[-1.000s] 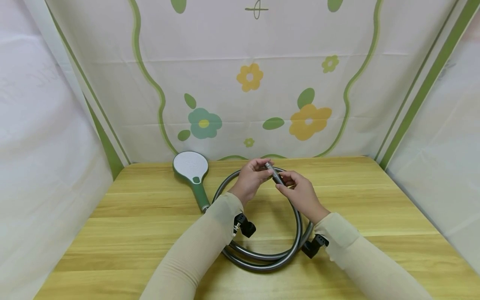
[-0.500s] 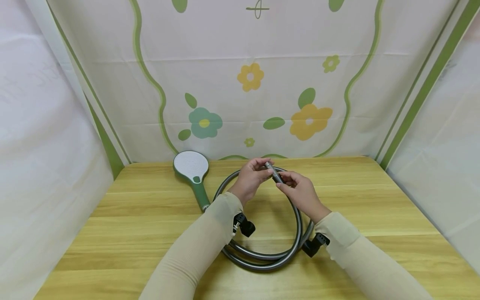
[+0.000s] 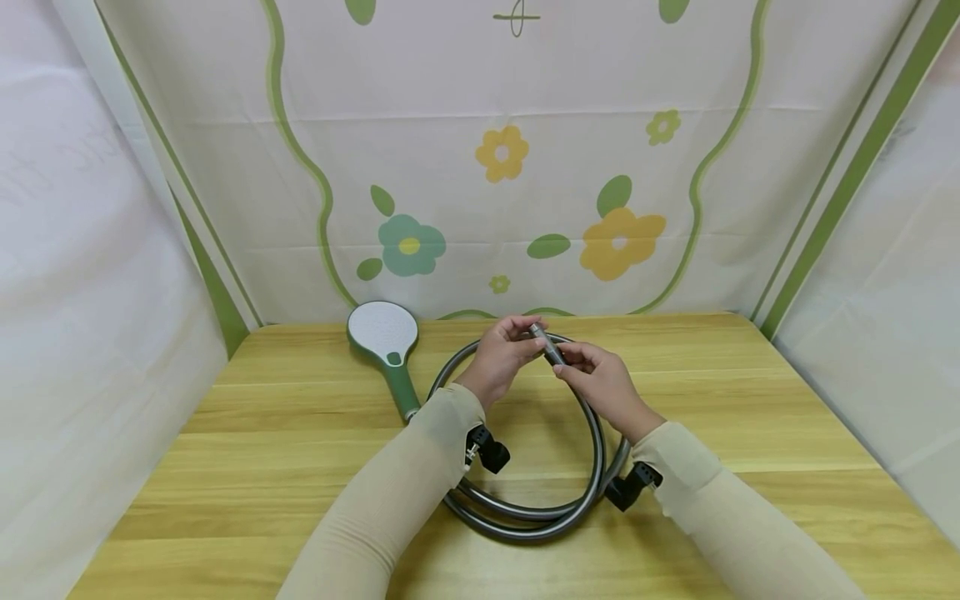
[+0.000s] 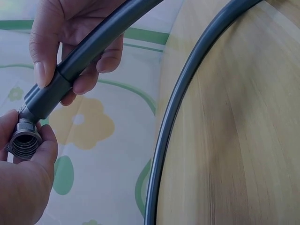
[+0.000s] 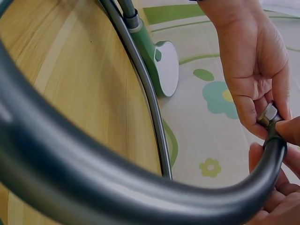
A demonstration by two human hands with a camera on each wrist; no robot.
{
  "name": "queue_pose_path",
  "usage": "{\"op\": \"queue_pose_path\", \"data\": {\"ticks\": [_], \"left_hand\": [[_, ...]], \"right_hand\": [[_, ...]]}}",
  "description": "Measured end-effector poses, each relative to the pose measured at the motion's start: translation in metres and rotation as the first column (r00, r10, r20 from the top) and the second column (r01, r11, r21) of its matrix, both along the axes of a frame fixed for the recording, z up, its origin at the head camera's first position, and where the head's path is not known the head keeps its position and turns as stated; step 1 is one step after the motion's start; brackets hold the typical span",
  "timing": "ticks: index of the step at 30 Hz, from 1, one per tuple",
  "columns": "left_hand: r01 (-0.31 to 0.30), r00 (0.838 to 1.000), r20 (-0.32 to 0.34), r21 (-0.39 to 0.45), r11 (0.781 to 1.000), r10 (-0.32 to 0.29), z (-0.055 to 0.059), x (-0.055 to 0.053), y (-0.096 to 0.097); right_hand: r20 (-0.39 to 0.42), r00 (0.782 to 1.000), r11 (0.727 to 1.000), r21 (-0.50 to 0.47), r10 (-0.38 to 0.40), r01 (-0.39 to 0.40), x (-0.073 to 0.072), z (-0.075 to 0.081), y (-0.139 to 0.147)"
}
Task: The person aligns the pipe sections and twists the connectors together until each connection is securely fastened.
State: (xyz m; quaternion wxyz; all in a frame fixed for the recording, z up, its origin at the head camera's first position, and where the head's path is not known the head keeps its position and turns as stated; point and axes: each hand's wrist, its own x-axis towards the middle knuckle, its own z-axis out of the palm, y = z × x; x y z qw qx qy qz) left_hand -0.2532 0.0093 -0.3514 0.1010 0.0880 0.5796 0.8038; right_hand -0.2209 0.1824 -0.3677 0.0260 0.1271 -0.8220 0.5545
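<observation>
A grey shower hose (image 3: 597,442) lies coiled on the wooden table, with one end raised between both hands. My left hand (image 3: 501,360) pinches the metal nut (image 4: 24,140) at that end between thumb and fingers. Screw threads show inside the nut's opening in the left wrist view. Just behind it, my right hand (image 3: 606,387) grips the dark sleeve (image 4: 50,95) of the hose, thumb on one side and fingers on the other. To the left rests a shower head (image 3: 382,335) with a white face and green handle, its metal collar (image 5: 132,21) joined to the hose in the right wrist view.
The wooden table (image 3: 750,400) reaches back to a white cloth backdrop (image 3: 450,92) printed with flowers. White cloth walls (image 3: 97,292) stand at both sides. A small black camera (image 3: 491,454) is strapped at the left wrist, another at the right.
My right wrist has risen very slightly while its fingers stay around the hose sleeve. My left hand keeps its pinch on the nut, and the shower head has not moved.
</observation>
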Motion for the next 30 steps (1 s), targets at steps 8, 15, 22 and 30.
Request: {"op": "queue_pose_path", "data": {"ticks": [8, 15, 22, 30], "left_hand": [[0.005, 1.000, 0.002, 0.002, 1.000, -0.005, 0.0000, 0.0011, 0.0004], [0.005, 1.000, 0.000, -0.006, 1.000, -0.005, 0.0008, 0.0026, 0.0000], [0.012, 1.000, -0.005, -0.004, 1.000, -0.012, -0.0004, 0.0018, 0.0002], [0.017, 1.000, -0.002, -0.005, 1.000, -0.017, -0.0006, 0.0017, 0.0004]], "right_hand": [[0.034, 0.998, 0.997, -0.058, 0.055, -0.053, 0.0000, 0.0012, 0.0020], [0.048, 0.994, 0.992, -0.088, 0.097, -0.092, -0.0018, -0.0004, 0.0046], [0.079, 0.991, 0.991, -0.081, 0.110, -0.104, -0.0030, -0.0001, 0.0063], [0.097, 0.987, 0.990, -0.076, 0.125, -0.117, -0.0046, -0.0003, 0.0077]]}}
